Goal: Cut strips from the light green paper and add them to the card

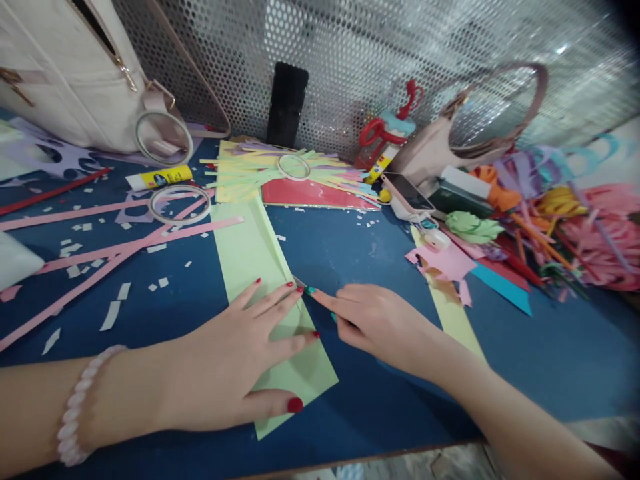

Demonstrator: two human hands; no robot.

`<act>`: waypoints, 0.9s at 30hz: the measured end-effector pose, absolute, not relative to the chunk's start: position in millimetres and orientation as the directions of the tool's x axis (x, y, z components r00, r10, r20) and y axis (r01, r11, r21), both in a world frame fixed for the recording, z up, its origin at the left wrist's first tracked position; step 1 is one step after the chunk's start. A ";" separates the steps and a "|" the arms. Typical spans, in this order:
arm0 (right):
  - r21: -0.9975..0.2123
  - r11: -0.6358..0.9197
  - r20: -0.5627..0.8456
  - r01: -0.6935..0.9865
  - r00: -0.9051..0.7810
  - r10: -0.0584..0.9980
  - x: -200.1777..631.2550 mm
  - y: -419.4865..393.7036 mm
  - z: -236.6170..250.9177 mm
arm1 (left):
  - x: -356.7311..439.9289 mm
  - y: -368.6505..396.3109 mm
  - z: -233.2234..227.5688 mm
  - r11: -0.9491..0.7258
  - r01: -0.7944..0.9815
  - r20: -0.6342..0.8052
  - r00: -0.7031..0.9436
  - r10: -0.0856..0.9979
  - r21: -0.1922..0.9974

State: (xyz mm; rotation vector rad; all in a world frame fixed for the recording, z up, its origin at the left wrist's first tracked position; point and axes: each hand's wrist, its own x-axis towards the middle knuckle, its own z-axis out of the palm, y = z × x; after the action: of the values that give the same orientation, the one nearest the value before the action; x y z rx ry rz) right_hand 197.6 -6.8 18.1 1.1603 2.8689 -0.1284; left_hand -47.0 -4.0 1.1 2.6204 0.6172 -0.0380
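Observation:
A long light green paper strip [240, 247] lies on the blue table, with a narrow fold along its right edge. My left hand [260, 340] rests flat on it, fingers spread and fingertips close to the fold. My right hand [370, 313] is closed with its index finger stretched toward the paper's edge. Under that fingertip a thin grey blade [299, 283] shows, touching the fold. Most of the blade is hidden by the fingers.
Behind the paper, thin paper strips fan out beneath a tape roll [294, 167] on a red sheet [320, 192]. A phone [287, 103] leans on the mesh. Glue stick [165, 177], pink strips [100, 253] and scraps lie left; crumpled paper [600, 230] and a handbag [450, 137] stand right.

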 end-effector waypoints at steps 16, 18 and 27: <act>-0.101 0.704 -0.046 0.703 -0.710 0.703 207.4 -50.2 25.0 | -40.4 -28.7 22.0 -0.852 0.317 -0.167 0.948 0.271 0.417; -0.102 0.699 -0.045 0.707 -0.706 0.707 208.1 -56.3 25.3 | -37.6 -30.8 23.4 -0.870 0.302 -0.181 0.951 0.249 0.389; -0.066 0.702 -0.047 0.709 -0.705 0.707 208.2 -62.0 22.3 | -46.9 8.6 0.5 -0.873 0.431 -0.006 0.898 0.441 0.228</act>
State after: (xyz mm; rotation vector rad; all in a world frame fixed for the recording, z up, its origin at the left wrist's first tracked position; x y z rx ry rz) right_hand 208.2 -62.0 22.3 1.1985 2.8813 -0.1232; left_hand -46.9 8.6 0.5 2.8396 0.6609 0.0679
